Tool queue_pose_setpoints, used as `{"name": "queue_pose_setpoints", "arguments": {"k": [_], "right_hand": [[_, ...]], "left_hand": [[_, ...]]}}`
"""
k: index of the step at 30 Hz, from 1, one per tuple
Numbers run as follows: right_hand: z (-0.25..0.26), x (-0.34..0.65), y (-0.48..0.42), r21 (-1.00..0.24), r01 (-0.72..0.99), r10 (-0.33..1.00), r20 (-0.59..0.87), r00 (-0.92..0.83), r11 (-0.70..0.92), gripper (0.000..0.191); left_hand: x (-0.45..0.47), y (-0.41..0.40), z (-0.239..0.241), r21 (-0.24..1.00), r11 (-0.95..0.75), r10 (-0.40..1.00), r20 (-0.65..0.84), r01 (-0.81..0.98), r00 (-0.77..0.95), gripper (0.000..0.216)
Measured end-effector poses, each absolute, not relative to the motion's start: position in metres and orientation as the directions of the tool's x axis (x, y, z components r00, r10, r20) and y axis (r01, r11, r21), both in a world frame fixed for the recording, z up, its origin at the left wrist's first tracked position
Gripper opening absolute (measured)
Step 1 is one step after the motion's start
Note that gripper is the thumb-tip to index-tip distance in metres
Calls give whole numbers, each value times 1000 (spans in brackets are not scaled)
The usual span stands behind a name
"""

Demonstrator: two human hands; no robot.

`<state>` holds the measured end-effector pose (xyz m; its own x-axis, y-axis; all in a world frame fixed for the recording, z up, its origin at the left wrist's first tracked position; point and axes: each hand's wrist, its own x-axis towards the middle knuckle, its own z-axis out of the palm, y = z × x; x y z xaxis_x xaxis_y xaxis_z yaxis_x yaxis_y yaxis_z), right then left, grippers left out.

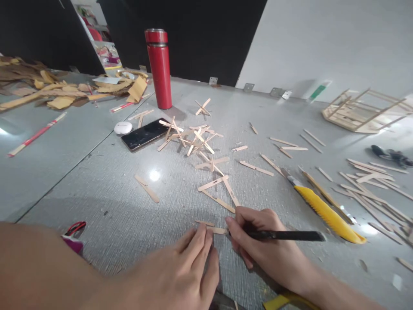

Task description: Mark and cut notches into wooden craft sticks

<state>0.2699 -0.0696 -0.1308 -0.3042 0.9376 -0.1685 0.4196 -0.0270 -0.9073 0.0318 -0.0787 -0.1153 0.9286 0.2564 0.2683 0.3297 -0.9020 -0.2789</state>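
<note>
My left hand [190, 262] presses its fingertips onto a wooden craft stick [219, 231] that lies flat on the table, partly hidden under the fingers. My right hand [261, 237] is closed around a black pen [287, 235], its tip end at the right end of that stick. Just beyond the left fingertips lies a thin sliver of wood [204, 223]. Farther off, by the right hand's knuckles, several sticks form a triangle [213, 184]. A yellow utility knife [325, 211] with its blade out lies right of my right hand.
Beyond the triangle is a heap of crossed sticks [200, 140], beside a phone [145, 135] and a white earbud case [123, 128]. A red flask [159, 69] stands at the back. Loose sticks [371, 185] and a stick frame [364, 114] are at right, cardboard scraps [64, 92] at left.
</note>
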Motion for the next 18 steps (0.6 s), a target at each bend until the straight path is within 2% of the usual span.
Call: {"name": "queue_pose_setpoints", "arguments": {"k": [11, 18], "right_hand": [[-129, 267, -68, -886, 464, 951, -161, -266, -20, 40], [-128, 266, -69, -881, 473, 952, -155, -263, -13, 41]], "left_hand": [[31, -74, -105, -249, -933, 219, 186, 261, 958, 38], [33, -66, -104, -205, -962, 155, 128, 179, 980, 30]]}}
